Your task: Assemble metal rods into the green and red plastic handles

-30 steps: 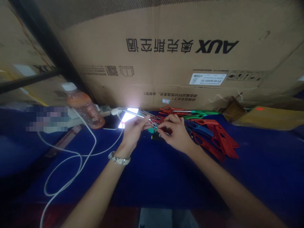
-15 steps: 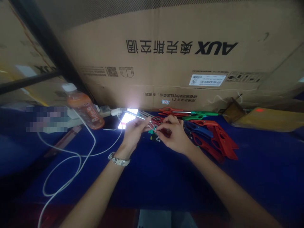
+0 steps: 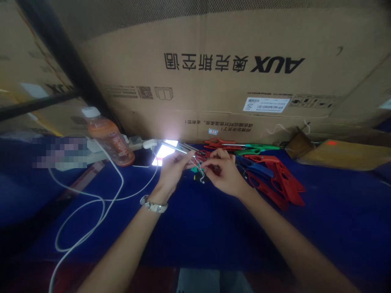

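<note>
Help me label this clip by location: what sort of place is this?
Probably a makeshift workbench, perhaps in a workshop or storeroom: red plastic parts lie on a blue surface, with thin white wires nearby and large printed cardboard behind.

Bare left hand (image 3: 172,171) and bare right hand (image 3: 226,173), with slender forearms (image 3: 131,240) likewise uncovered down to the lower edge of the view. Wears on the left wrist a narrow, whitish band (image 3: 157,206), closely fitted and faintly shiny, with a rounded silvery piece (image 3: 144,200) toward the outer side. Looks like a small watch or a bracelet, though too blurred and dim to tell which.
</note>
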Action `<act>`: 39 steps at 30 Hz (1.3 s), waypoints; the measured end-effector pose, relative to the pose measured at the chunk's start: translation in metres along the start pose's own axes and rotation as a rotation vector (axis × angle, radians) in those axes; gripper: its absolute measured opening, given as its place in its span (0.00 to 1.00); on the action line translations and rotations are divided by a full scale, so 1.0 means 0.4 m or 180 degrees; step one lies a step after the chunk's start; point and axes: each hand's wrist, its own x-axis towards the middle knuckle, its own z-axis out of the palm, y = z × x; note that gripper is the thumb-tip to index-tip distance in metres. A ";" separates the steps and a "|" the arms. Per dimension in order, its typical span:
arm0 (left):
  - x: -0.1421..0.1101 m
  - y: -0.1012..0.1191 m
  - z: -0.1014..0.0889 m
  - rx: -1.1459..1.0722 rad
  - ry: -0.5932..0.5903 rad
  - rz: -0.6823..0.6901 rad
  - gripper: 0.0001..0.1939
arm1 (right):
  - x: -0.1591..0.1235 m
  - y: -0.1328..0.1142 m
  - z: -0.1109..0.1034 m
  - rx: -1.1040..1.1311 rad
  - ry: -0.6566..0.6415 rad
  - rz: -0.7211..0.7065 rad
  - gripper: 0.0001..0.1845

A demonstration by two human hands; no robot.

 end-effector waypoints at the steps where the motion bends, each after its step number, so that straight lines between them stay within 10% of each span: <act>1: 0.000 0.000 0.000 0.0006 -0.0006 -0.0005 0.18 | 0.001 0.001 -0.001 -0.0016 -0.0008 -0.0005 0.07; 39: -0.002 -0.012 0.005 0.0315 0.0004 0.0119 0.18 | -0.012 -0.007 0.001 -0.0205 -0.0003 -0.0123 0.03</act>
